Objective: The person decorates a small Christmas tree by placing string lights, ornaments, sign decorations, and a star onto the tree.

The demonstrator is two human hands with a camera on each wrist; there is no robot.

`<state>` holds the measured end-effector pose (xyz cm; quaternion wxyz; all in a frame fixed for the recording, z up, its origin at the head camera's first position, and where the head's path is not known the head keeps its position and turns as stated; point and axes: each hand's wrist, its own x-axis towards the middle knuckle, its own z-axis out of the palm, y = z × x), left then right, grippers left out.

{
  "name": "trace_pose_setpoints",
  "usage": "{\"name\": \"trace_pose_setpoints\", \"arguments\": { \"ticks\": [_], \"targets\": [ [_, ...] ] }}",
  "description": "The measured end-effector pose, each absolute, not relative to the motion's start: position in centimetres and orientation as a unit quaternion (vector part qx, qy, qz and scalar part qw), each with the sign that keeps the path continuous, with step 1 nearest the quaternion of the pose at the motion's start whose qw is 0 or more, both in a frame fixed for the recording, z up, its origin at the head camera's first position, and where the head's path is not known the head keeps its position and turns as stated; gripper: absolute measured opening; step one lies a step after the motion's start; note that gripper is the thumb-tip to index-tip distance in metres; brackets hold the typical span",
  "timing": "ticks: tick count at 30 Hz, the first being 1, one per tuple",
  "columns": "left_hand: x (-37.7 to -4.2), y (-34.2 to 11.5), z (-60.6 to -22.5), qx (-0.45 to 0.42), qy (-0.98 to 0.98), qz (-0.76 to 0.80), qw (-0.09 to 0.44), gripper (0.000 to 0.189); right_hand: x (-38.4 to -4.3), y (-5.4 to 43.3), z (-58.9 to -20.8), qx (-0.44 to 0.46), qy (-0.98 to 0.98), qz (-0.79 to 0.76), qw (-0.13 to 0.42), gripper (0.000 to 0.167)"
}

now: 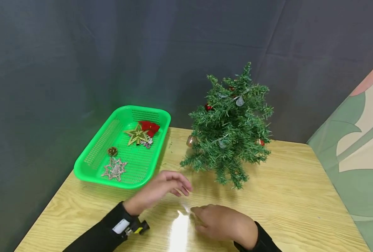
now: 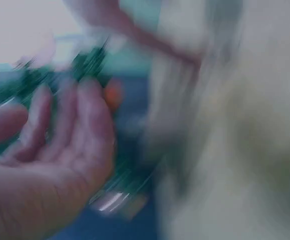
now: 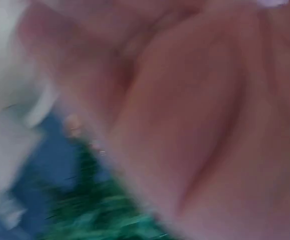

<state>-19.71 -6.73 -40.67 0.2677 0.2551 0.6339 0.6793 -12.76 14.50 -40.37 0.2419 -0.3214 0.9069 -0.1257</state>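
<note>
While a pale strip (image 1: 185, 206) is seemingly pinched by the right hand (image 1: 221, 222) over the near bench (image 1: 287, 213), the left hand (image 1: 161, 189) is held loosely curved and empty, just to its left. Judged light and limp, the strip is best taken by one end. The far-left green basket (image 1: 120, 185) is shown only in the head view.

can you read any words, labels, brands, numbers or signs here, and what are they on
No text can be read in any view.
White patch at the left sleeve: any print is too small to read.
Small ornament by the gold star: perhaps letter-shaped, too small to read.
</note>
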Motion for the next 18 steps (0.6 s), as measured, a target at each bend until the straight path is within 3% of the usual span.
{"name": "trace_pose_setpoints", "arguments": {
  "ticks": [3, 6, 8, 11, 14, 18],
  "targets": [
    [-22.1, -10.8, -37.6, 0.260, 0.791, 0.543, 0.110, 0.020, -13.5, 13.0, -38.2, -0.405, 0.868, -0.184, 0.220, 0.048],
    [-25.6, -15.4, -36.3, 0.183, 0.897, 0.400, 0.045, 0.026, -15.4, 10.8, -37.2, -0.445, 0.865, -0.202, 0.117, 0.048],
    [-27.8, -18.2, -36.2, 0.147, 0.931, 0.326, 0.073, 0.035, -16.9, 9.0, -37.0, -0.443, 0.870, -0.211, 0.052, 0.053],
    [-30.3, -21.2, -36.8, 0.127, 0.941, 0.265, 0.168, 0.051, -19.2, 6.5, -37.5, -0.420, 0.876, -0.237, -0.001, 0.060],
    [-32.0, -23.0, -37.5, 0.109, 0.937, 0.227, 0.244, 0.059, -21.4, 4.3, -38.2, -0.394, 0.876, -0.276, 0.002, 0.063],
    [-33.5, -23.6, -38.2, 0.095, 0.940, 0.170, 0.281, 0.061, -24.2, 1.7, -39.0, -0.367, 0.880, -0.301, 0.015, 0.063]
  ]
}}
